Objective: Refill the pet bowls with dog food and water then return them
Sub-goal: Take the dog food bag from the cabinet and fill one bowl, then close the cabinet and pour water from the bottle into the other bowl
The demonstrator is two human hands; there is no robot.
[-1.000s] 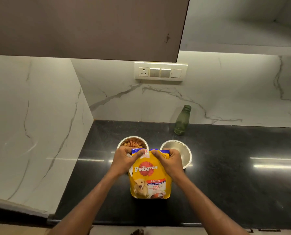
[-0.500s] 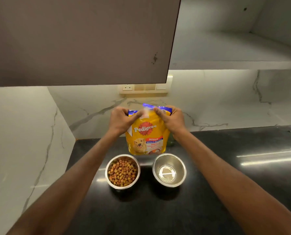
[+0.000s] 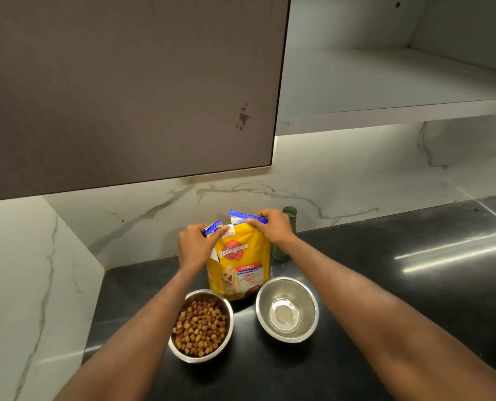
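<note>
Lowered behind both bowls, the Pedigree bag (image 3: 239,264) stands at frame centre, both hands (image 3: 194,246) (image 3: 273,229) pinching its top; the empty bowl (image 3: 287,309) needs water next.

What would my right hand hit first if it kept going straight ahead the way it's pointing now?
Probably the green bottle, which stands just behind the right hand, with the marble wall beyond it. Depth is hard to judge here, so the hand might pass beside the bottle. Its grip is on the food bag.
</note>
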